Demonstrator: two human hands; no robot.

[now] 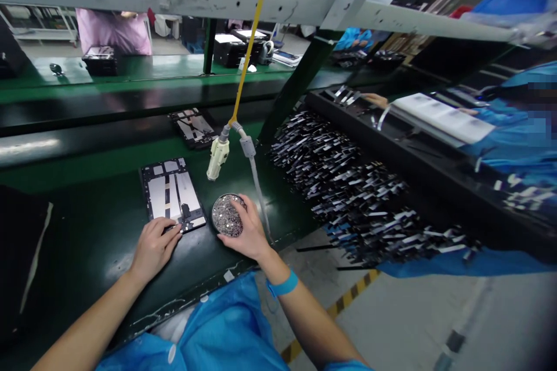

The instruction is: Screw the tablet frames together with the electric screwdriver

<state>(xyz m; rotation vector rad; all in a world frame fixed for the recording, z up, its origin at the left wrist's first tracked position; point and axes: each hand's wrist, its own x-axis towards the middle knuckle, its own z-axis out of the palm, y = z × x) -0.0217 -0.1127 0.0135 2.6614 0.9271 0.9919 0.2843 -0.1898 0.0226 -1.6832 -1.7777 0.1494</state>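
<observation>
Clearly the left hand (154,248) is nearer the tablet (185,190), whose long axis runs away beyond its bunched fingertips; whether they pinch anything, I can't tell. Beside it, the right hand (247,229) clasps the dish (213,218).

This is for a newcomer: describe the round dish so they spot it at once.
On the green bench, follow the yellow cord down towards the near edge. The dish is just right of the nearer tablet, gripped by the right hand. Unlike the rectangular tablet, it is round, full of small shiny pieces.
</observation>
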